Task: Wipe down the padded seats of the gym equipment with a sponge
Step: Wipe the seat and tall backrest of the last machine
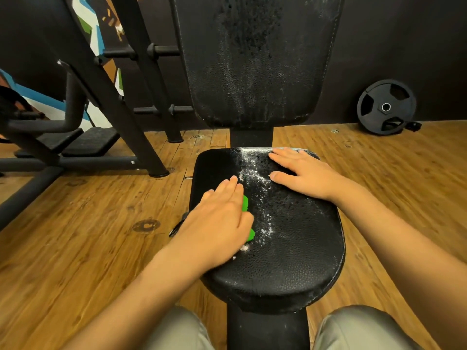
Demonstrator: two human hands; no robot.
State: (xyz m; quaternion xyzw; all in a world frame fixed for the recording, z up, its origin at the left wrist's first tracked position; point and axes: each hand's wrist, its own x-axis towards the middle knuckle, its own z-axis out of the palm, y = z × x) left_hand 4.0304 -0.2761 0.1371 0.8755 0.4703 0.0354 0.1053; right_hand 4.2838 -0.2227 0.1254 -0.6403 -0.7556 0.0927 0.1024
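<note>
The left hand lies flat with straight fingers on a green sponge, pressing it onto the left half of the black padded seat. The hand hides most of the sponge. Two green bits show along the hand's right edge, one farther and one nearer, so its long axis seems to run near to far. Just right of it, a white streak runs across the seat. The right hand rests released, palm down, on the seat's far right corner.
</note>
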